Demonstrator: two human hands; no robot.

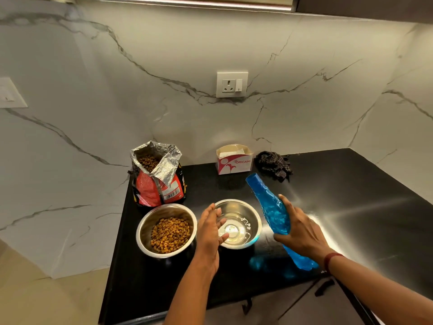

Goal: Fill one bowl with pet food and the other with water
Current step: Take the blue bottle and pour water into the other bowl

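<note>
Progress: food bowl [166,228] holding kibble, water bowl [236,222] just beside it holding shallow water; both fills likely done, top-up optional | Hands: right hand [302,231] wrapped round tilted blue bottle [271,207], neck up, not pouring; left hand [210,228] loose, empty, at water bowl rim | Room: bottle base near front edge of counter [351,184]; bare surface rightward; food bag [157,174] behind bowls.

Open desk [365,221] lies toward the right edge; the food bag [157,181], tissue box [234,163] and crumpled cloth [274,165] line the back edge.

Steel kibble bowl [145,227] beside water bowl [235,206]
</note>
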